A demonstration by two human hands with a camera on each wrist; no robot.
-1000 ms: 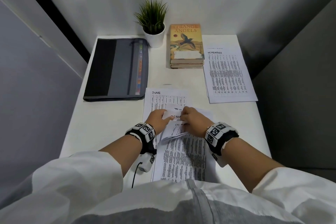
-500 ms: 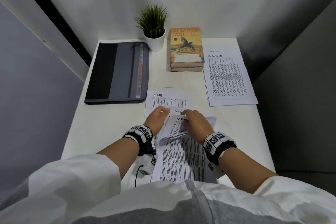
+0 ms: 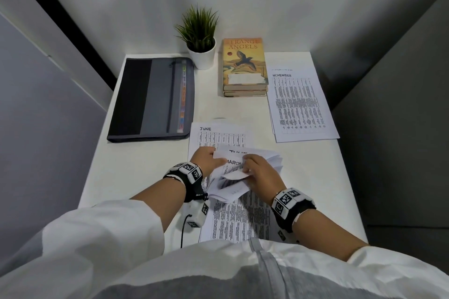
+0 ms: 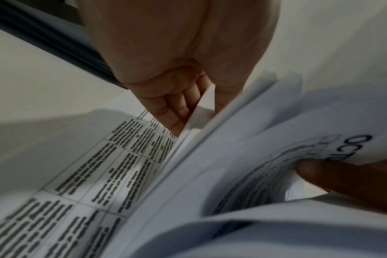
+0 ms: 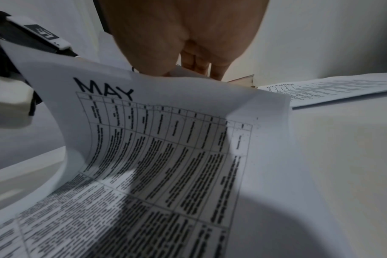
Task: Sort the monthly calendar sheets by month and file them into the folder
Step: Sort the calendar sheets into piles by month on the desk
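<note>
A stack of calendar sheets [image 3: 239, 216] lies at the desk's near middle, its top edges lifted and fanned. My left hand [image 3: 217, 156] pinches the far left corners [image 4: 199, 111]. My right hand [image 3: 246, 165] curls several sheets back toward me. A MARCH sheet [image 3: 233, 162] shows between the hands. In the wrist views the bent sheets read OCTOBER [image 4: 365, 148] and MAY [image 5: 166, 139]. A JUNE sheet [image 3: 218, 135] lies flat under the fan. A NOVEMBER pile [image 3: 300, 104] sits at the right. The grey zip folder [image 3: 155, 97] lies shut at the far left.
A small potted plant [image 3: 200, 39] and two stacked books [image 3: 244, 65] stand against the back wall between the folder and the NOVEMBER pile [image 5: 331, 89]. Bare white desk [image 3: 145, 172] lies left of my hands. Walls close in on both sides.
My right hand has flipped further sheets back toward me; OCTOBER was uppermost, and MARCH now shows. My left hand has kept its hold at the left corner.
</note>
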